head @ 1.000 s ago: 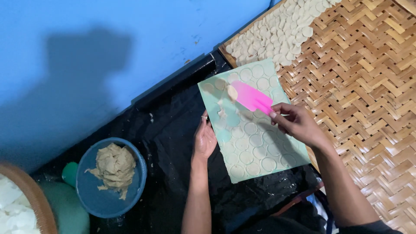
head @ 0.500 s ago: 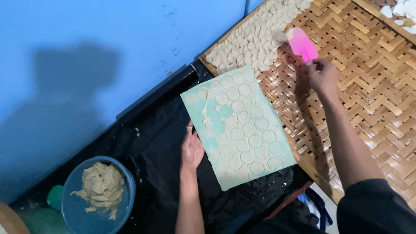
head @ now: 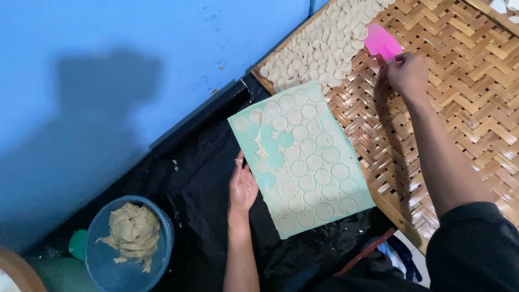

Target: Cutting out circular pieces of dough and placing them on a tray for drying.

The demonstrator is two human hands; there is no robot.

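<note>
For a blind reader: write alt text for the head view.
A right hand holds a pink scraper over dough discs on a woven tray; the left hand rests on a green sheet.

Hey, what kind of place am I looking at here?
Likely a small home food workshop making dough crackers: a woven bamboo tray spread with cut dough rounds, a green board of dough discs, and a blue bowl of dough.

Home food workshop: dough rounds (head: 319, 40), woven tray (head: 459, 124)
</note>
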